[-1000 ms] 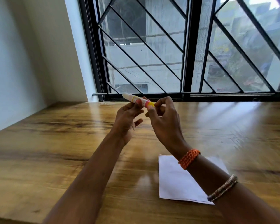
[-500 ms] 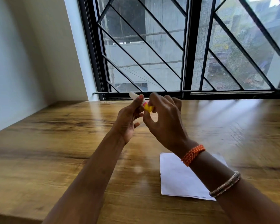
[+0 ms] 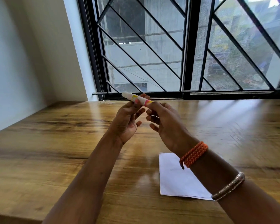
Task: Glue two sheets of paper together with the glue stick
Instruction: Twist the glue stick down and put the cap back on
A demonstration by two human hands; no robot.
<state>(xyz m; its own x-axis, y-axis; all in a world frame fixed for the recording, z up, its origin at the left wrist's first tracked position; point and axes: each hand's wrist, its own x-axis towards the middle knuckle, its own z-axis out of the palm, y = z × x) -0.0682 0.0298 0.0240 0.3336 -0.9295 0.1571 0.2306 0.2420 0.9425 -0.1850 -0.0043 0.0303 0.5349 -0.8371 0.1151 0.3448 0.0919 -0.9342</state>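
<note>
Wooden tabletop (image 3: 55, 143), glossy, set against a black-framed window (image 3: 186, 46) with diagonal bars; pale wall on the left.

Glue stick (image 3: 137, 99): one, raised above the tabletop in front of the window sill, lying almost level, white end toward the left, yellow-and-pink end toward the right. Cap state not readable.

Left hand (image 3: 128, 120): palm turned toward the camera, thumb and upper fingers pinched on the middle of the glue stick, lower fingers loosely curled and apart. Forearm rising from the lower left.

Right hand (image 3: 166, 125): back of the hand toward the camera, fingertips closed on the coloured right end of the glue stick, remaining fingers bent and slightly spread below it. Forearm rising from the lower right, crossing above the paper.

Paper (image 3: 176, 178): white, flat on the tabletop, below and nearer than both hands, well apart from the glue stick. Right part hidden by the right forearm. Count of sheets: cannot tell, only one outline visible.

Right wrist: one orange braided band (image 3: 194, 155); farther up the forearm, one silver-toned bangle (image 3: 228, 186). Hands: two.
</note>
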